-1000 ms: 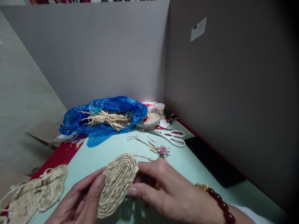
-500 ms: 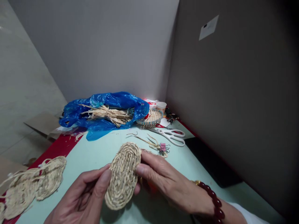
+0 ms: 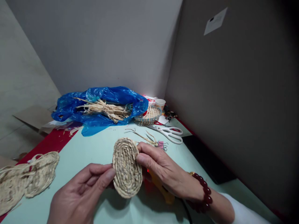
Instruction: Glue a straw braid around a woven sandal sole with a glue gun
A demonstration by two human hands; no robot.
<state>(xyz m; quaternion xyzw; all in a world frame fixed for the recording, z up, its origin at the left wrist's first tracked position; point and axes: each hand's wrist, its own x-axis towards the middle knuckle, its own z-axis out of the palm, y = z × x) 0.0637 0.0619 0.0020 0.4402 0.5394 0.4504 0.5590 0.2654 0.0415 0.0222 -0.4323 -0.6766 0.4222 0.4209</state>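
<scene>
An oval straw sole [image 3: 127, 168], coiled from braided straw, is held up above the table between my two hands. My left hand [image 3: 86, 186] pinches its left edge between thumb and fingers. On the upper right edge, my right hand [image 3: 161, 166] grips it with the thumb in front and fingers behind. A red beaded bracelet [image 3: 205, 188] circles my right wrist. Beneath that hand lies a yellow tool [image 3: 167, 194] with a red light and a black cord, mostly hidden. Whether the hand touches this tool I cannot tell.
Woven straw pieces [image 3: 42, 174] lie at the left. Farther back are a blue plastic bag [image 3: 67, 102] with a straw bundle [image 3: 105, 109], a woven basket [image 3: 149, 116], a paper cup [image 3: 160, 103], white-handled scissors [image 3: 171, 133] and a pink binder clip [image 3: 161, 144]. A black flat object [image 3: 207, 158] lies right.
The straw sole has turned from leaning right to leaning slightly left, and both hands moved with it. More of the yellow tool shows under my right hand. The view has shifted slightly.
</scene>
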